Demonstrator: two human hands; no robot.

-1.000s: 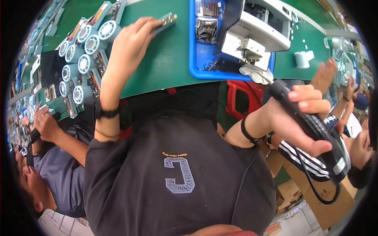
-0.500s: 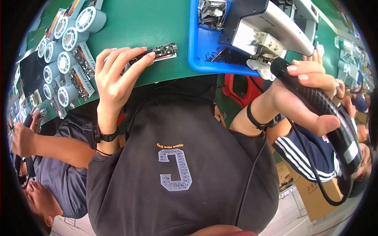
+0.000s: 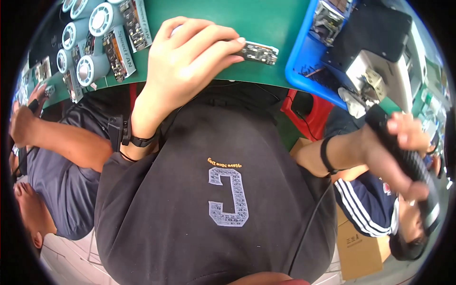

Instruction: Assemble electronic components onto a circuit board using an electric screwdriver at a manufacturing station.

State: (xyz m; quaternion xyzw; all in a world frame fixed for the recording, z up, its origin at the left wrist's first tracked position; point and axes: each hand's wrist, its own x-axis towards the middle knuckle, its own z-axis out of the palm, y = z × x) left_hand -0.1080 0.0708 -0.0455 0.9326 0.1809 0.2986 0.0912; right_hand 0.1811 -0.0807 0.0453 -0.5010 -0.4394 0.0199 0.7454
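Note:
My left hand (image 3: 183,66) is closed on one end of a narrow circuit board (image 3: 261,53) at the bench's near edge. Thumb and fingers pinch it, and its other end sticks out to the right, dark and full of small parts. On the right, my right hand (image 3: 387,152), blurred by motion, is wrapped round a black corded electric screwdriver (image 3: 431,187). The upper end of that tool is close to the metal block (image 3: 375,85) of a white and black screw feeder (image 3: 375,35). Whether the two touch I cannot tell, and the bit is hidden.
A blue tray (image 3: 293,64) under the feeder holds dark screws and a bagged part. Several pale blue fans (image 3: 103,20) with boards stand at the left of the green bench (image 3: 223,12). Co-workers sit on both sides. A red stool (image 3: 308,116) is below the bench.
My view has shifted, so the bench things sit differently in the picture. My left hand still pinches the board and now covers its left end. The screwdriver has drawn slightly away from the feeder.

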